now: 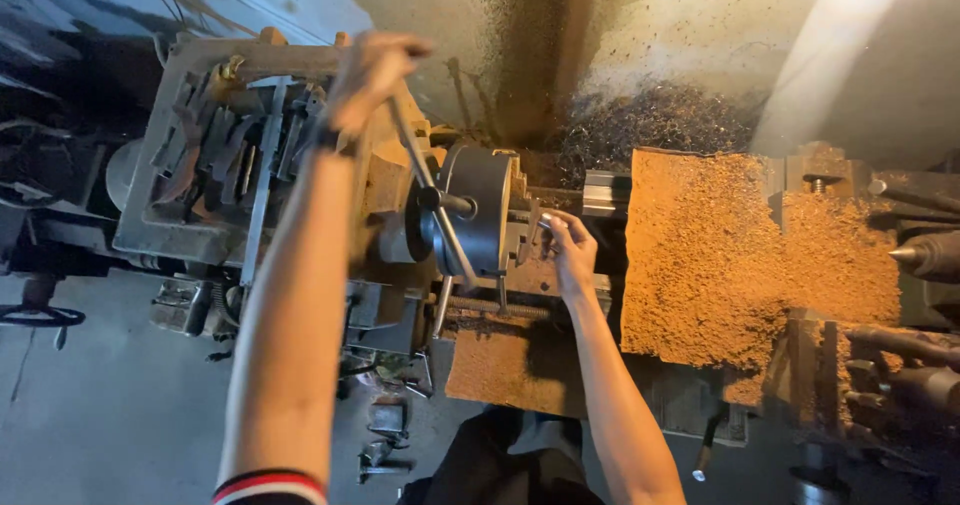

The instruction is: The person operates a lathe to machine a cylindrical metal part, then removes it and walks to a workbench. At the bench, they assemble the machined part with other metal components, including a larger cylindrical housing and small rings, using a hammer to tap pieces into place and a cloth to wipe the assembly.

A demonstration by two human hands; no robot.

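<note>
Nearest the camera, a striped cuff rides on the left forearm, which stretches up to the left hand, its grip curled tight around the upper end of a long steel chuck key. That key slants down across the face of the dark round chuck, which sits at the head end of the lathe, near the machine's middle as seen from above. The right hand reaches in just beside the chuck on its far side, fingers pinching something small and metallic at the chuck's gripping face; what exactly it pinches is too small to tell. Orange-brown swarf lies thick over the carriage toward the right end of the lathe, and darker shavings heap against the back wall. A tray of loose tools rests on top of the headstock at the left end. The risk I judge most serious is the key left seated in the chuck: if the spindle turned, it could fling out or drag the hands in. The right fingers sit close to hard edges, and a slip of the key could pinch them. Loose swarf could also cut bare skin.
</note>
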